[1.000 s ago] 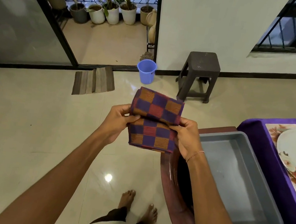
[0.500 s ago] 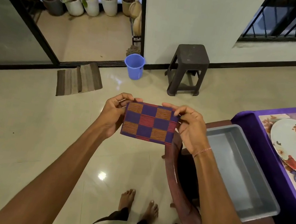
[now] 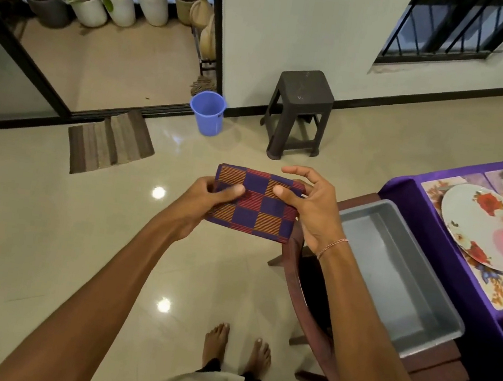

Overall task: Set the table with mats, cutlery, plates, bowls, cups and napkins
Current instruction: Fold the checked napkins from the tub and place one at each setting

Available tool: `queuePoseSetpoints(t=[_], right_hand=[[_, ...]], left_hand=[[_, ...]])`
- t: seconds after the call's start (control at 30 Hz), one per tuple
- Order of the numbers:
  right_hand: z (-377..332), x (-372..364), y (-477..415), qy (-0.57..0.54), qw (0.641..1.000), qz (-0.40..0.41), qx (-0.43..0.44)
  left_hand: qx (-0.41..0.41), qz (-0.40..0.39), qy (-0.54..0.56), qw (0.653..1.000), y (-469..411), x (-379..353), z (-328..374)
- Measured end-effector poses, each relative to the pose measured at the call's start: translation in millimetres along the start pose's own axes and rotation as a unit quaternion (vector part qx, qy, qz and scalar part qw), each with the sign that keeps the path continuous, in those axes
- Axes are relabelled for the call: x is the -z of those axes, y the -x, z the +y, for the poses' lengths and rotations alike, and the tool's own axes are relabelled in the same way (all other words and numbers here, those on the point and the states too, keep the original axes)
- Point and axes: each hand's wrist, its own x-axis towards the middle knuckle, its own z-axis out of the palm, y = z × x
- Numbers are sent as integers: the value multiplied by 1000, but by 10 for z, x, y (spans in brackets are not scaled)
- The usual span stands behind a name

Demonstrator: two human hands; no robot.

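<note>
Napkin (image 3: 254,205), folded, in mid-air between both forearms stretched forward. I see left hand (image 3: 206,203) gripping its left edge, thumb on top; right hand (image 3: 312,209) pinching the right edge, index finger lifted. Floor (image 3: 42,224) stretches left; chair (image 3: 435,371) and tray (image 3: 394,277) close right.

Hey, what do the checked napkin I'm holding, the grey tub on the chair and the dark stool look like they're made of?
Checked napkin: woven cloth, matte; fine thread stripes and soft folded edges show.
Grey tub: probably moulded plastic; smooth walls, dull sheen, rounded rim.
Dark stool: likely moulded plastic, matte; one-piece shape and a scuffed top.
</note>
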Motion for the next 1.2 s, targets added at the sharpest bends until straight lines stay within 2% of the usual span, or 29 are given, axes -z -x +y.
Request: queuePoseSetpoints(t=[0.1,0.23,0.4,0.5,0.67,0.83,1.2], right_hand=[[127,-27,81,-81,993,65,-59],[421,-91,271,-23,983,128,-127],[710,111,537,139,954,266,-29],[804,292,739,139,940,312,5],[903,649,1192,116,928,352,24],[1096,1170,1716,81,920,384,-22],[1689,2793,3651,65,888,456,-1]], left_hand=[[-12,30,-37,999,-97,-139,-19],[-46,25,-102,993,-112,-409,-86],[-133,39,-211,968,-62,-782,-321],[-144,51,-206,966,-2,-1037,-445],[-134,12,-136,982,187,-1479,-697],[-101,-10,-124,987,565,-2100,-860],[-192,-42,-273,942,1873,-4033,-1736]])
